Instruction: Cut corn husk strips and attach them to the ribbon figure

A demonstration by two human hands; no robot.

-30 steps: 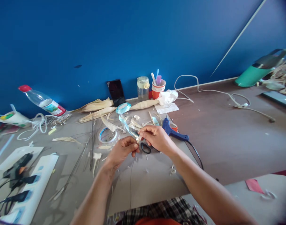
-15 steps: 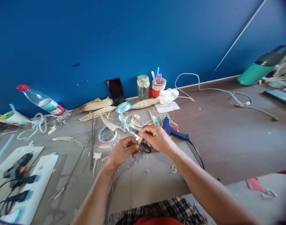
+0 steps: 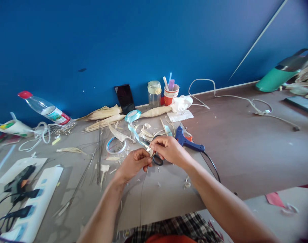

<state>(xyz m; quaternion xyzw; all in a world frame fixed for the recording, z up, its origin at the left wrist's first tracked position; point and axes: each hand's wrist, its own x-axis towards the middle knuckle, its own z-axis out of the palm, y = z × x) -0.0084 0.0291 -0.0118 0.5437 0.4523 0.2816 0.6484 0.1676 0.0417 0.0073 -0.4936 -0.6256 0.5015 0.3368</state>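
Observation:
Over the middle of the table, my left hand [image 3: 135,162] and my right hand [image 3: 170,151] almost touch at the fingertips. Both pinch a small pale piece of husk [image 3: 150,151]. From my left fingers a thin wire [image 3: 141,189] hangs toward the table's front edge. Scissors with black handles [image 3: 157,160] lie under my right hand, partly hidden by it. A light blue ribbon [image 3: 135,133] trails from its roll [image 3: 132,116] toward my fingers. Right of my right hand rests a blue glue gun [image 3: 191,144].
A tape roll [image 3: 108,147], loose wires [image 3: 99,158] and husk scraps lie at left. Corn husks [image 3: 103,113], a phone [image 3: 125,98], a jar [image 3: 154,96] and paper cups [image 3: 170,96] line the wall. A power strip [image 3: 46,192] sits front left; a cable [image 3: 235,97] crosses the right.
Both hands stay nearly in place. My left fingers have shifted very slightly to the right, and the pale husk piece has turned a little between the fingertips.

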